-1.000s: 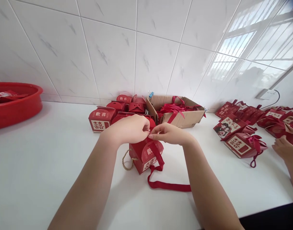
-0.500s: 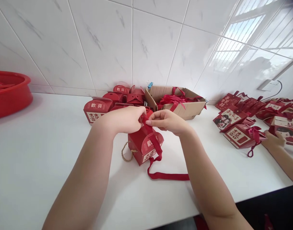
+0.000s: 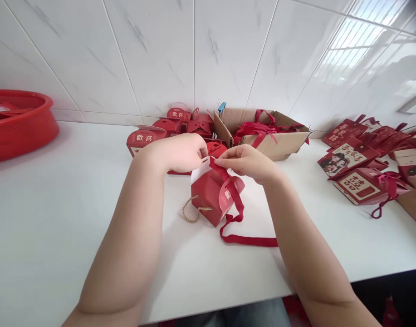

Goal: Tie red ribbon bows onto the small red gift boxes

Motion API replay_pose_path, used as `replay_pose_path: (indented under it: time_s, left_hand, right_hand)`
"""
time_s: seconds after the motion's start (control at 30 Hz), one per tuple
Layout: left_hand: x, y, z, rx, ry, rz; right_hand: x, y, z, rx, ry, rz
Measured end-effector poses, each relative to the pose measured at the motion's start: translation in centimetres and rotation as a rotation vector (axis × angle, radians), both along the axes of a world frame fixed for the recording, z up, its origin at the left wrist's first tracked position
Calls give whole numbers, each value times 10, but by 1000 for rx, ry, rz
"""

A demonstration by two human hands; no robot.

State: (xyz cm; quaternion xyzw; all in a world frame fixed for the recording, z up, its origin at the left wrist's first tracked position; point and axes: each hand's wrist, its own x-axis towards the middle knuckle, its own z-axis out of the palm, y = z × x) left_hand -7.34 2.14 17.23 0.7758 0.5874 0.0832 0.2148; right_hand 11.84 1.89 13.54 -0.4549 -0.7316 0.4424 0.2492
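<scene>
A small red gift box [image 3: 209, 193] with a twisted rope handle [image 3: 191, 214] on its side stands tilted on the white table before me. Its top flap is raised, with a pale inner face and a slot. My left hand [image 3: 189, 152] is closed at the flap's upper edge; its fingertips are partly hidden behind it. A dark red ribbon [image 3: 234, 190] runs from the slot, over the box front and down onto the table. My right hand [image 3: 248, 162] pinches the ribbon between thumb and fingers, close beside the slot.
Behind my hands stand several red boxes [image 3: 144, 136] and a cardboard box [image 3: 279, 144] of ribbons with a blue binder clip [image 3: 222, 107]. A red plastic basin [image 3: 27, 131] is at left. Finished-looking boxes [image 3: 359, 186] with bows lie right, by another person's arm [image 3: 412, 204].
The view has shifted, so things sit higher and further right. The gift box has tipped, and its flap's pale inner side now shows. The ribbon bunched between my hands now lies flatter at the slot.
</scene>
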Motion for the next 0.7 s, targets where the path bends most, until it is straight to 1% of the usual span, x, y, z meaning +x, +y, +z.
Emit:
replay_pose_path:
  time_s: [0.1, 0.2, 0.43, 0.57, 0.7]
  left_hand:
    - [2, -2, 3, -31, 114, -35]
    - [4, -3, 5, -35, 149, -45]
    - [2, -2, 5, -13, 134, -83]
    - [2, -4, 4, -3, 108, -82]
    - [4, -8, 6, 8, 87, -62]
  right_hand:
    - [-1, -2, 0, -11, -17, 0]
    - [-2, -3, 0, -72, -44, 38]
    - [-7, -5, -1, -82, -87, -5]
    - [-8, -7, -2, -87, -76, 10]
    - [-9, -8, -2, -39, -42, -8]
